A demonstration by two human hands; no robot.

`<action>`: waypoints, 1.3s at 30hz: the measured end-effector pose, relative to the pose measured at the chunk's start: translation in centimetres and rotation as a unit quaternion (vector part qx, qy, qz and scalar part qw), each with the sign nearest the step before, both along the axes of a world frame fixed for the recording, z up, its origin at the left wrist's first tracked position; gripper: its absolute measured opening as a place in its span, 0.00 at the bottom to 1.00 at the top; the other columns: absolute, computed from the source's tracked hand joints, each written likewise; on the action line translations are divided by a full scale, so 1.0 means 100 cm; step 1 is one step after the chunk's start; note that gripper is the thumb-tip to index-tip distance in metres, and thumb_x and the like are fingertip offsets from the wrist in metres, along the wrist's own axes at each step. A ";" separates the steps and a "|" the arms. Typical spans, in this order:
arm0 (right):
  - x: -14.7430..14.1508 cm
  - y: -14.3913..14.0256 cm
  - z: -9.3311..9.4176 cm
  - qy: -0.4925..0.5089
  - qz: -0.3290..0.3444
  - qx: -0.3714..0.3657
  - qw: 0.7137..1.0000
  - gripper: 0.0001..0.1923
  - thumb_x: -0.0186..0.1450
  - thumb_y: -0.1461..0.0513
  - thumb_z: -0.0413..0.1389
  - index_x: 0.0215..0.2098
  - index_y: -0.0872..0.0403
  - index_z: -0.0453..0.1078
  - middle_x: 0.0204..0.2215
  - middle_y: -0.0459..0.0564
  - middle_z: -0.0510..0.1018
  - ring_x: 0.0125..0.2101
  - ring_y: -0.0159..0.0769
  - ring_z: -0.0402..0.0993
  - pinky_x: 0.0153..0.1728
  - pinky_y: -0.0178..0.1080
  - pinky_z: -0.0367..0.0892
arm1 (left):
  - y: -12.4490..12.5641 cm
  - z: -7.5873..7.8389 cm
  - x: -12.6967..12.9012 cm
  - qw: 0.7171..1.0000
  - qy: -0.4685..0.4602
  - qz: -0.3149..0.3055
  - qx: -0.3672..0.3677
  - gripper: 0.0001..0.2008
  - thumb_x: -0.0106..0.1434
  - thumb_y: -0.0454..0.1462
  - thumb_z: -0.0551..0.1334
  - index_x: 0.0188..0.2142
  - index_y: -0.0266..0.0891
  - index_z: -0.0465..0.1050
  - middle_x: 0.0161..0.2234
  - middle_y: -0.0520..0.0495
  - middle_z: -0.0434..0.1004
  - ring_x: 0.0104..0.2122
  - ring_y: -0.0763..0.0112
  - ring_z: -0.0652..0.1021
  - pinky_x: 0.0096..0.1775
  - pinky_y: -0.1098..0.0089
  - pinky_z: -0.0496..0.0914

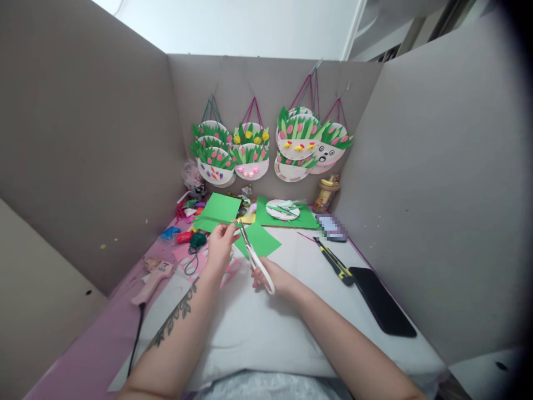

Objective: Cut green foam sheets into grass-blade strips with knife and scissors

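- Left forearm: tattooed, reaching forward from the lower left, wrist straight.
- Left hand (220, 244): raised above the table, fingers pinching the near edge of a green paper sheet (219, 212), which spreads away beyond the fingertips.
- Right forearm: entering from the lower right, angled toward the left hand.
- Right hand (272, 278): fingers curled through the white handles of a pair of scissors (254, 256); blades point up and away, tips meeting the green sheet just beside the left thumb.
- Second green piece (259, 240): lying flat directly behind the scissors.
- Glue gun (152, 275): left of the left wrist, on the pink surface.
- Knife (334, 261) and black phone (382, 301): right of the right hand.
- Paper plate (282, 209): beyond both hands, on another green sheet.
- Hanging plate baskets (250, 151): farthest, on the back wall.
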State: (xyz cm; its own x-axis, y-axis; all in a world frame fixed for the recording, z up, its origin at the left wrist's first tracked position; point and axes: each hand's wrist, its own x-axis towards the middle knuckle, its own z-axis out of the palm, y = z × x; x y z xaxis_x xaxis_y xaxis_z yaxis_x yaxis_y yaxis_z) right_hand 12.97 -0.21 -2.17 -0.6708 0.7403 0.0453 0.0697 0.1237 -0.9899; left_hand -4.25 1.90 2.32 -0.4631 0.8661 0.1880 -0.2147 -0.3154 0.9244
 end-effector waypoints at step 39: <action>0.016 0.010 -0.002 -0.045 -0.050 -0.054 0.996 0.08 0.50 0.61 0.54 0.28 0.53 0.59 0.20 0.39 0.67 0.17 0.25 0.61 0.18 0.31 0.57 | -0.004 0.004 -0.003 0.989 0.130 -0.061 -0.046 0.14 0.53 0.45 0.62 0.24 0.37 0.65 0.23 0.53 0.68 0.27 0.70 0.76 0.31 0.71 0.71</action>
